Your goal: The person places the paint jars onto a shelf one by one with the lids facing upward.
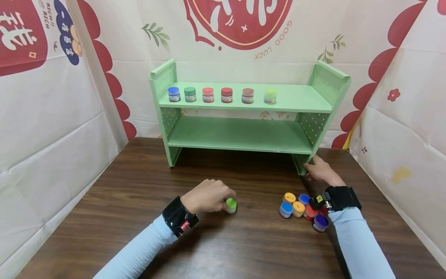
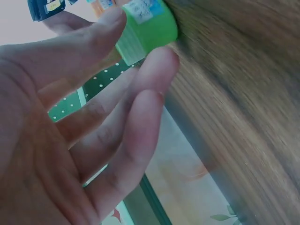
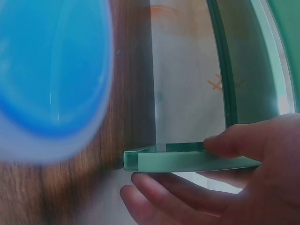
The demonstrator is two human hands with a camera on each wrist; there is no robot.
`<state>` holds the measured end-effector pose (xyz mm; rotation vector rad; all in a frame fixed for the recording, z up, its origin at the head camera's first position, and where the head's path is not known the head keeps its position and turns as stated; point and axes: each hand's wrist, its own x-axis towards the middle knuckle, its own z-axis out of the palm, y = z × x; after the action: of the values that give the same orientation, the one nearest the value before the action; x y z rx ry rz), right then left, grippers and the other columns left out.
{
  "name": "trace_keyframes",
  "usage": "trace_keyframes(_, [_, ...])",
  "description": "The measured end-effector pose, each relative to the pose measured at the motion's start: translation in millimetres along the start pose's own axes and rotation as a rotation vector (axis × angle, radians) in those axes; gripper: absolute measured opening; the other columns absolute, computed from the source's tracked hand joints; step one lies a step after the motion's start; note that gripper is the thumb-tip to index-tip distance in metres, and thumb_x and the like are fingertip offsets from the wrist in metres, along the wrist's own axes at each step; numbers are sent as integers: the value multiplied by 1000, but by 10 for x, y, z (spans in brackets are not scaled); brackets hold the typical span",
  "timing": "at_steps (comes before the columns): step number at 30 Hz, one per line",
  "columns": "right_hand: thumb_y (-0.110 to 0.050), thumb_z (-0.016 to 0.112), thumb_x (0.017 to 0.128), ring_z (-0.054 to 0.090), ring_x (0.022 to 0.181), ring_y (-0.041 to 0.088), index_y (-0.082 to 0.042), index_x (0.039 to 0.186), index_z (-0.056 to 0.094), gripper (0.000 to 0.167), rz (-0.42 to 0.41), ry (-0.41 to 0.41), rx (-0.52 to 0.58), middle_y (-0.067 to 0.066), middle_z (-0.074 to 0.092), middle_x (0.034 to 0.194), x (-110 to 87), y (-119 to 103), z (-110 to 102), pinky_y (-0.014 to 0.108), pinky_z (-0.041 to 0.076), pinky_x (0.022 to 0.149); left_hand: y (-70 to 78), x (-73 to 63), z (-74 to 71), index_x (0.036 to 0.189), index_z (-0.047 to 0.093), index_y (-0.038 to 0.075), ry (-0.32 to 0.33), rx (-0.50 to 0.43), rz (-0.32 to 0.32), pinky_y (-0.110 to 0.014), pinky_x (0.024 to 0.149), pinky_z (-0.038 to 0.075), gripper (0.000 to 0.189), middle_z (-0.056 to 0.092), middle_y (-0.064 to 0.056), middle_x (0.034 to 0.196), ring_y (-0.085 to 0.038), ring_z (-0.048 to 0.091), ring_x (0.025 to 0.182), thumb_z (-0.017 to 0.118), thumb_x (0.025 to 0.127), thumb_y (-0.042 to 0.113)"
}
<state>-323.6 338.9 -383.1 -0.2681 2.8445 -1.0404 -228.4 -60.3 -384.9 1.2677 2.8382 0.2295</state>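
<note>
My left fingers (image 2: 143, 122) pinch the green-lidded jar (image 1: 231, 206); whether it touches the table (image 1: 139, 201) I can't tell. My right fingers (image 3: 164, 192) clasp an end panel (image 3: 197, 161) of the shelf (image 1: 240, 133), loose jars (image 1: 298, 209) just to their near side. I'd call this pick-up; next calls for lifting forward, toward the jar row (image 1: 226, 95) beyond my left fingers.

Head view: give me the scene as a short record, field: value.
left hand: pinches small round jar with bright green lid
right hand: grips right side panel of pale green two-tier shelf, low down
upper tier: six small round jars in a row
row lid colours, left to right: blue, dark green, coral, red, brown, yellow-green
loose stock: cluster of at least seven lidded jars, some partly hidden
surface: dark brown wood-grain table
</note>
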Motion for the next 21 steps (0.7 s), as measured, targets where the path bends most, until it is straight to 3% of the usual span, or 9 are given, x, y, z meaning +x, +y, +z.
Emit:
trace_keyframes(4, [-12,38,109,66,73,25,14,145,26,47,4,-7,-5,32,59,102,-6,3,10,38,55,65,2,-7,14,115,76,23,10,13,7,-22,64,48,30,74,10,97,-2,62,79,84,87,28])
trace_keyframes(9, [-12,37,109,67,74,25,15,147,24,48,-3,-8,-1,36,58,108,-2,5,10,40,57,66,7,13,49,101,72,23,56,39,-3,-22,57,43,25,64,13,79,-2,54,69,86,84,35])
trace_keyframes(13, [-12,37,109,68,74,25,17,146,25,48,-5,-3,5,37,59,108,2,13,-1,40,58,66,16,32,75,94,71,24,91,61,-8,-22,55,42,21,58,16,75,-1,52,67,84,85,36])
trace_keyframes(21, [-12,37,109,68,76,25,17,146,26,48,1,-4,11,35,59,105,7,24,-5,43,59,69,11,29,77,110,76,22,89,64,-5,-20,54,40,17,72,11,90,-1,56,70,74,96,29])
